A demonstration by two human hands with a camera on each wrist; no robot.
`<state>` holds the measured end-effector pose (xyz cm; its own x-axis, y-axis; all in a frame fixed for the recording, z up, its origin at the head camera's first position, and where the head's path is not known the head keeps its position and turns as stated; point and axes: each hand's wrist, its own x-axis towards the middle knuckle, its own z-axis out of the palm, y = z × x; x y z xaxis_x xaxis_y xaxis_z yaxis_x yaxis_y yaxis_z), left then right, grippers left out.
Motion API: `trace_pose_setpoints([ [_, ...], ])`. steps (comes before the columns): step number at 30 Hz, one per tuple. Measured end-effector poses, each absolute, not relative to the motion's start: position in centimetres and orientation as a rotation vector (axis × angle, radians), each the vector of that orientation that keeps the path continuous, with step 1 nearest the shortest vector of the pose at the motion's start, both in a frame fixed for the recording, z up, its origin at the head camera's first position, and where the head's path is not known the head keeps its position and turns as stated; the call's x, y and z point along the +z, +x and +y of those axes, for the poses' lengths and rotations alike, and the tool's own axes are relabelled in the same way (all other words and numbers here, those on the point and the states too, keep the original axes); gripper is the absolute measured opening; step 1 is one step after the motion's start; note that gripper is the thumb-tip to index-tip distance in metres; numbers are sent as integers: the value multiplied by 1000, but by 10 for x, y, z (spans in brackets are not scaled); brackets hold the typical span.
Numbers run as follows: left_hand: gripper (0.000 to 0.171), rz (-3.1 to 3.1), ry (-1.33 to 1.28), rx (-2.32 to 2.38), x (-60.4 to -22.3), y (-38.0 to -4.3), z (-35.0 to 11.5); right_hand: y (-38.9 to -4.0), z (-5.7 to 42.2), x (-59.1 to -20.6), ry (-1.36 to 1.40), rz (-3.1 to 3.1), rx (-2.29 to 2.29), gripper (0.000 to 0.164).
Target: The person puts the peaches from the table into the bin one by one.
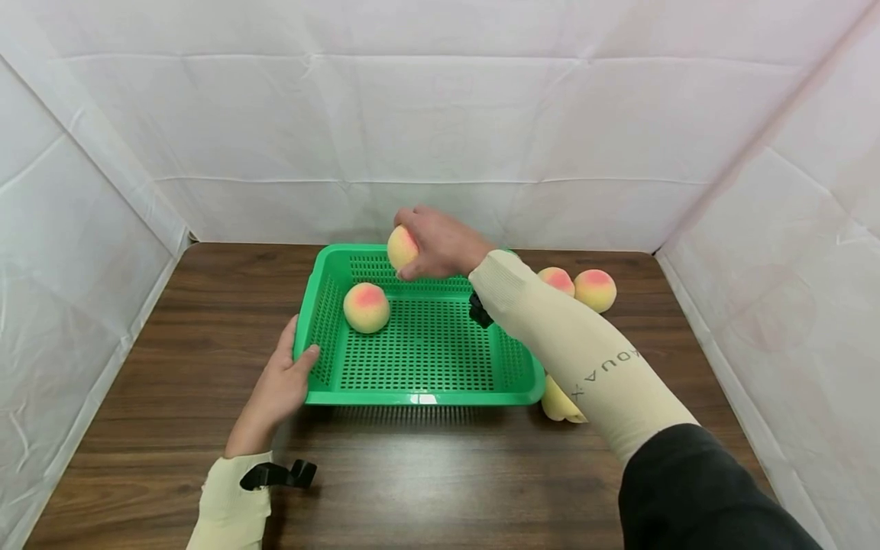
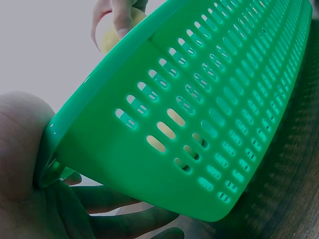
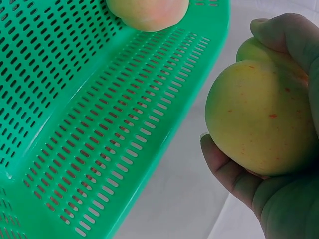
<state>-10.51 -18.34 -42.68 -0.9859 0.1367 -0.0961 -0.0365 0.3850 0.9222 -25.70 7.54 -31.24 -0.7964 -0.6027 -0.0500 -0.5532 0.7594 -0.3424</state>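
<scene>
A green perforated plastic basket (image 1: 419,399) stands on the brown table, with one peach (image 1: 367,308) inside toward its left end. My left hand (image 1: 284,374) grips the basket's left rim, thumb on top and fingers beneath the edge, as the left wrist view shows. Above the basket's far rim my right hand (image 1: 443,243) holds a second peach (image 1: 402,247). In the right wrist view that yellow, red-flecked peach (image 3: 259,117) lies between thumb and fingers, beside the basket wall (image 3: 114,129).
Right of the basket, partly behind my right sleeve, sit two peaches, one at the far right (image 1: 595,290) and one beside it (image 1: 557,281). Nearer me, yellow fruit (image 1: 560,401) shows under the forearm. White sheeting (image 1: 440,122) walls the table's back and sides.
</scene>
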Motion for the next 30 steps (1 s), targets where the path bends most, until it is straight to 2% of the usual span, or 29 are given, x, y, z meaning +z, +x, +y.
trace_pose_setpoints([
  [30,60,2480,71,1646,-424,-105,-183,-260,73,-350,-834,2770,-445,59],
])
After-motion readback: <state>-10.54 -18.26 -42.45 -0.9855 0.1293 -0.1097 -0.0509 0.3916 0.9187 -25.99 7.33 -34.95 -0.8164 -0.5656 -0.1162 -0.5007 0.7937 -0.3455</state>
